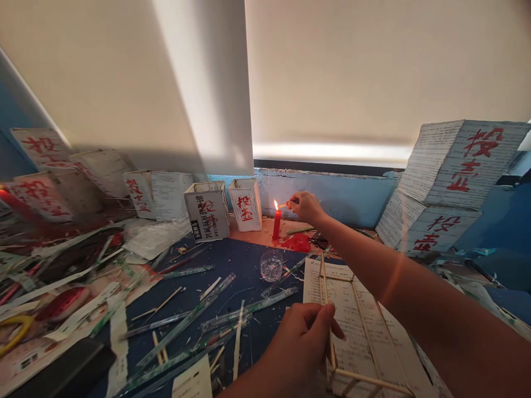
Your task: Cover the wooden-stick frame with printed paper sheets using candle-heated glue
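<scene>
My left hand (299,337) pinches one side of a box-shaped frame of thin wooden sticks (360,309), near the front right. Under that frame lies a sheet of printed paper (313,276). Stretched farther forward, my right hand (306,208) is closed on a short thin wooden stick (284,205). The stick's far end is at the flame of a lit red candle (276,225), which stands upright near the wall. Beside the candle's base is a crumpled red piece (299,242). A clear round container (271,265) sits between the candle and my left hand.
White paper boxes with red writing stand along the back, including a small one (245,204) and a stacked pair (450,166). Rulers (188,318), sticks and paper strips litter the dark blue tabletop (182,296). Yellow-handled scissors (16,334) lie left. Blinds (332,72) hang behind.
</scene>
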